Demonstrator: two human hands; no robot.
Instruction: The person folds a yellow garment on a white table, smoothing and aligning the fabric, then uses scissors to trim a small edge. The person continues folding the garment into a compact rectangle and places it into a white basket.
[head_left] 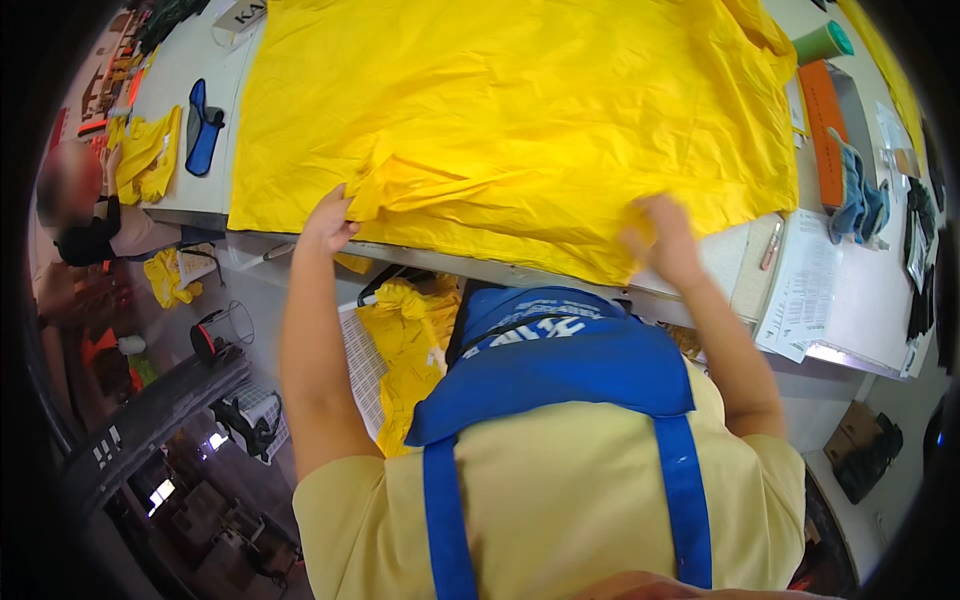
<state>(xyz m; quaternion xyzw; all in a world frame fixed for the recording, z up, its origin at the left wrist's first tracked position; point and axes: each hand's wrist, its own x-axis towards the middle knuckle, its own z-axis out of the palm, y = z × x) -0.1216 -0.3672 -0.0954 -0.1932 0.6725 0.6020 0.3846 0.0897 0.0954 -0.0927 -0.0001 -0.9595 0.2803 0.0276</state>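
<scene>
Both hands work at the near edge of a broad sheet of yellow fabric (520,110), which lies over the table (735,262) in the head view, wrinkled and reaching slightly past the front edge toward the person's blue apron (550,385). At the bunched-up fold, the left hand (327,222) has its fingers half curled with the thumb apart from them, touching or just beside the cloth; whether it truly pinches any is hidden by the angle. Over toward the other end of the edge, the right hand (666,238) is smeared by motion, so I can't make out how far its fingers are spread or whether they have hold of anything. Trouble could come from that raised bunch: if one hand pulled while the other had no grip, the layers might skew and set in a crease. Overhanging cloth could also slide off the front, its own weight dragging it, if neither hand pinned it. To the right, a slim tool (771,246) lies by the printed sheets (803,285) (close enough to the fabric's corner to worry me), and a wide sweep of cloth might catch it or shove the papers, which already jut past the table's front edge.
</scene>
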